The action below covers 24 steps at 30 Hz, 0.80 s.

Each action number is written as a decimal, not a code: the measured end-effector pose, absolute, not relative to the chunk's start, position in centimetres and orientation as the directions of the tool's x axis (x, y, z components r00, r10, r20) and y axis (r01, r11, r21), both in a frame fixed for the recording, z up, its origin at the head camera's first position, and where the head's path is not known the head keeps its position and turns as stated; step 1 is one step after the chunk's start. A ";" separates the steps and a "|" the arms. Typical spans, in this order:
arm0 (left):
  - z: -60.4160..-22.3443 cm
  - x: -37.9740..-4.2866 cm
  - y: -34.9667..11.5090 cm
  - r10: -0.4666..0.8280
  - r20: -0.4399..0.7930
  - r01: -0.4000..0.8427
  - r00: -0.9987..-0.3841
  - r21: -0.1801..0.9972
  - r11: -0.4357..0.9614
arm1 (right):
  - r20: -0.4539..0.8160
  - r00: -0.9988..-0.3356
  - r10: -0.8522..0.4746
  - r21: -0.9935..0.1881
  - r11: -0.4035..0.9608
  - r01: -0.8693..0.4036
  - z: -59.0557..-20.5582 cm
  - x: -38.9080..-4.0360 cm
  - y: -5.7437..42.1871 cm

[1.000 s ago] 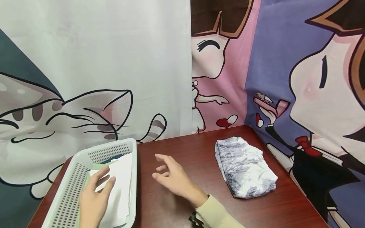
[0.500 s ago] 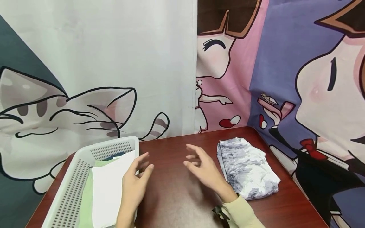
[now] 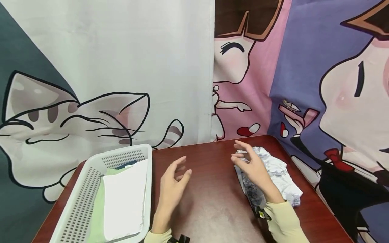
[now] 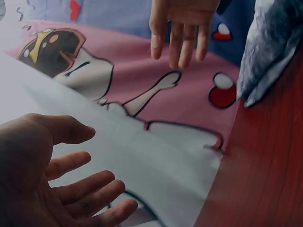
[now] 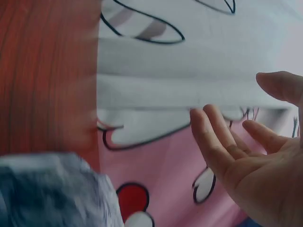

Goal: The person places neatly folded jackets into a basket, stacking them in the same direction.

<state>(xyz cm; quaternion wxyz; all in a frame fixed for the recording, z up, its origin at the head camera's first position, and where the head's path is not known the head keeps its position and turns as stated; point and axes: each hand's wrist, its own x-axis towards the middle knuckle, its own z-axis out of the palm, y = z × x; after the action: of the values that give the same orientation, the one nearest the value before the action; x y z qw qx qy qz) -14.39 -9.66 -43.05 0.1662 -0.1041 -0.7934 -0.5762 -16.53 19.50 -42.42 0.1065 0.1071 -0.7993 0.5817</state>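
Observation:
My left hand [image 3: 171, 189] hovers over the table just right of the white basket, fingers relaxed and holding nothing. My right hand [image 3: 253, 168] hangs over the left part of a folded grey-and-white patterned cloth [image 3: 281, 173], hiding some of it; its fingers are loosely spread and hold nothing. In the left wrist view both hands show bare, with a corner of the patterned cloth [image 4: 270, 52] at the upper right. The right wrist view shows the cloth [image 5: 52, 194] low at the left, apart from the fingers [image 5: 213, 146].
A white perforated plastic basket [image 3: 149, 189] stands at the table's left, holding folded white cloth [image 3: 124, 202], light green cloth [image 3: 96, 212] and a dark blue piece [image 3: 127, 164]. The reddish-brown table [image 3: 209, 202] meets a printed cartoon curtain [image 3: 182, 67] behind and at the right.
Both hands have moved right: the left from above the basket to beside it, the right from mid-table to over the patterned cloth. The view has shifted slightly left.

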 end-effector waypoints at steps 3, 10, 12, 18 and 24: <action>-43.3 -14.7 -8.0 0.014 0.356 0.345 -0.934 0.895 0.283 | 0.312 -0.950 -0.033 -0.902 0.305 -0.307 -42.5 -16.6 21.1; -44.5 -15.4 -4.2 0.118 0.313 0.333 -0.942 0.914 0.231 | 0.303 -0.952 -0.043 -0.915 0.266 -0.303 -42.3 -16.5 23.9; -45.1 -15.6 -3.2 0.150 0.309 0.337 -0.939 0.914 0.226 | 0.290 -0.956 -0.055 -0.922 0.251 -0.294 -42.4 -16.4 24.6; -46.7 -16.0 -0.5 0.191 0.289 0.323 -0.938 0.929 0.182 | 0.251 -0.967 -0.047 -0.922 0.293 -0.253 -42.9 -16.0 27.3; -47.8 -16.2 2.1 0.167 0.259 0.286 -0.951 0.944 0.163 | 0.190 -0.981 -0.029 -0.887 0.423 -0.185 -43.2 -15.4 30.8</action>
<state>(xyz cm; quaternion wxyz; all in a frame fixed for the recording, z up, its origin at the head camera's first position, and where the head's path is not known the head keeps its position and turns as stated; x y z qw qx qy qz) -16.17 2.09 -47.78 0.0474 -0.1487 -0.7612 -0.6295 -15.36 30.81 -43.23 0.0728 0.0637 -0.8403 0.5334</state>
